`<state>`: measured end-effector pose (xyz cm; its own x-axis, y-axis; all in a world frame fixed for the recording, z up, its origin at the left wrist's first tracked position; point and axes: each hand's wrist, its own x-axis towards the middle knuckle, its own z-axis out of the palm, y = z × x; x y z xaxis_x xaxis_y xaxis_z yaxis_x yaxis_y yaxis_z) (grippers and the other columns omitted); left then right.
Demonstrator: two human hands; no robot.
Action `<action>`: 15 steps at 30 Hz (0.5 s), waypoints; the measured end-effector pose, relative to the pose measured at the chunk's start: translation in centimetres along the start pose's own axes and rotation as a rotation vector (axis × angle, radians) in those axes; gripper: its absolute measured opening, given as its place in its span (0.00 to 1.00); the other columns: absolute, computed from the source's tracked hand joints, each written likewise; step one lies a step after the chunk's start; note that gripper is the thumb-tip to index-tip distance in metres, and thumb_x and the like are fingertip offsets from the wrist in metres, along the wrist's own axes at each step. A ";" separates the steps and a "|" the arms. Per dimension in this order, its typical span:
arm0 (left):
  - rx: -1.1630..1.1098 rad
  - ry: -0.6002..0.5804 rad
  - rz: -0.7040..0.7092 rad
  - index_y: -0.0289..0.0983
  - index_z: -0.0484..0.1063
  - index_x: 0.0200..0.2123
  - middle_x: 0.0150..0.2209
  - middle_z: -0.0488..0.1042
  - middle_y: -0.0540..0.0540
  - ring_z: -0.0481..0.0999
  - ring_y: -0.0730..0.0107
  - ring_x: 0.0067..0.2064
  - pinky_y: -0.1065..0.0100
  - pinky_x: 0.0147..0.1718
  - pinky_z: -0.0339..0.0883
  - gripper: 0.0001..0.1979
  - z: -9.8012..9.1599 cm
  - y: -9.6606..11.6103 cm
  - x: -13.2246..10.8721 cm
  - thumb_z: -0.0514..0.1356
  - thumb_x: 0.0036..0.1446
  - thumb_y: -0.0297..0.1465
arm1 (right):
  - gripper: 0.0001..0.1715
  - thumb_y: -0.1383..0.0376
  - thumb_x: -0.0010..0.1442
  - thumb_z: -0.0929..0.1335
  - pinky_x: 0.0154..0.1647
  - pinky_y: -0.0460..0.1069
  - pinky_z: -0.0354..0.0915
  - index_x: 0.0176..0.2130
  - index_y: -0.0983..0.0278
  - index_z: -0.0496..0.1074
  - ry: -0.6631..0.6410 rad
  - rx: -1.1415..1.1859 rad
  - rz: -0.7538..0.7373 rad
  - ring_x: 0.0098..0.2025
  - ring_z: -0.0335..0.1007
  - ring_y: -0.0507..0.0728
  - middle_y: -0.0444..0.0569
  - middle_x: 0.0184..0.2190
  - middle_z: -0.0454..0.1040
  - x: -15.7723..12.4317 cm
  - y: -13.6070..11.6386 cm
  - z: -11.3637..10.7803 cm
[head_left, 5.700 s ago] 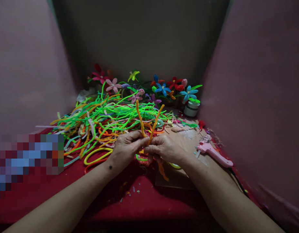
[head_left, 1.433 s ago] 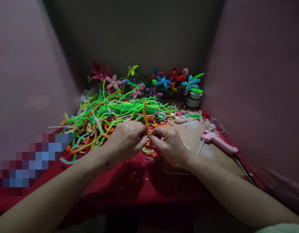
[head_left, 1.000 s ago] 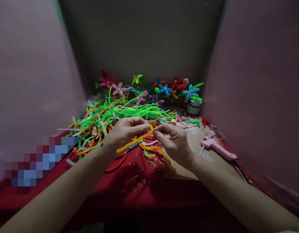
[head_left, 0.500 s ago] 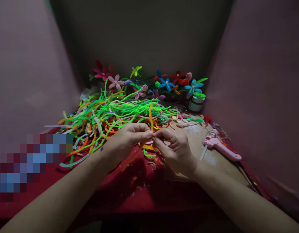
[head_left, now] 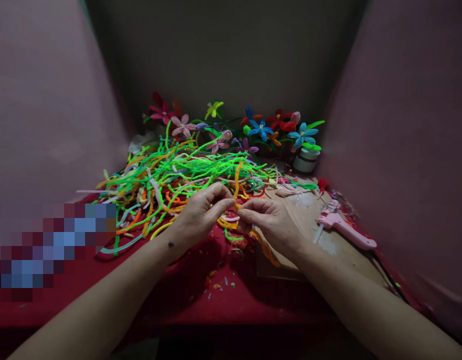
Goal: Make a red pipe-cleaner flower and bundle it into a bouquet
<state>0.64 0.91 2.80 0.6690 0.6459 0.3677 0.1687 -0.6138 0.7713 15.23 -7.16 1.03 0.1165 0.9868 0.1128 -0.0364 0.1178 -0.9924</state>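
Note:
Both hands meet over the middle of the table, pinching one orange pipe cleaner (head_left: 237,181) between them. One end of it stands up above the fingertips, and an orange length hangs down past the underside of my right wrist. My left hand (head_left: 206,207) is closed, thumb and forefinger at the bend of the pipe cleaner. My right hand (head_left: 270,220) grips it from the other side, its fingers curled and partly hidden. Just behind the hands lies a tangled heap of pipe cleaners (head_left: 200,167), mostly bright green with orange, white and yellow ones.
A pink glue gun (head_left: 347,232) lies on a cardboard sheet (head_left: 351,262) at the right. Along the back stand several pipe-cleaner flowers (head_left: 261,130) and a small jar (head_left: 306,160). Scraps dot the red cloth (head_left: 200,305). Pixelation covers an area at the left.
The hanging orange length has swung from lower left, under my left hand, to lower right by my right wrist. Both hands still pinch the pipe cleaner. The view has shifted slightly.

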 end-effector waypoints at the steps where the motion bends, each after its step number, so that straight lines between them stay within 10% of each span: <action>1: 0.076 0.029 0.048 0.36 0.67 0.27 0.26 0.66 0.51 0.65 0.73 0.29 0.72 0.29 0.59 0.08 0.1 -0.1 -0.1 0.54 0.57 0.33 | 0.13 0.58 0.48 0.71 0.23 0.45 0.60 0.23 0.66 0.71 0.011 -0.003 -0.003 0.19 0.64 0.48 0.44 0.17 0.71 0.0 0.1 0.0; 8: 0.453 0.079 0.377 0.36 0.66 0.31 0.28 0.67 0.48 0.65 0.70 0.31 0.69 0.31 0.59 0.06 0.8 -0.9 -0.3 0.52 0.59 0.28 | 0.07 0.67 0.52 0.68 0.24 0.45 0.60 0.23 0.65 0.71 0.073 -0.214 -0.107 0.21 0.64 0.49 0.43 0.17 0.70 0.0 0.7 0.0; 15: 0.295 -0.061 0.176 0.37 0.63 0.27 0.26 0.64 0.51 0.63 0.73 0.28 0.71 0.29 0.57 0.08 0.0 -0.1 -0.3 0.51 0.59 0.29 | 0.08 0.64 0.50 0.69 0.22 0.44 0.58 0.22 0.65 0.71 0.002 -0.117 -0.039 0.19 0.61 0.48 0.42 0.17 0.68 -0.1 0.4 -0.1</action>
<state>0.41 0.81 2.60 0.7472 0.4953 0.4431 0.2428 -0.8241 0.5118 15.31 -7.19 0.64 0.1176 0.9814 0.1519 0.0839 0.1426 -0.9862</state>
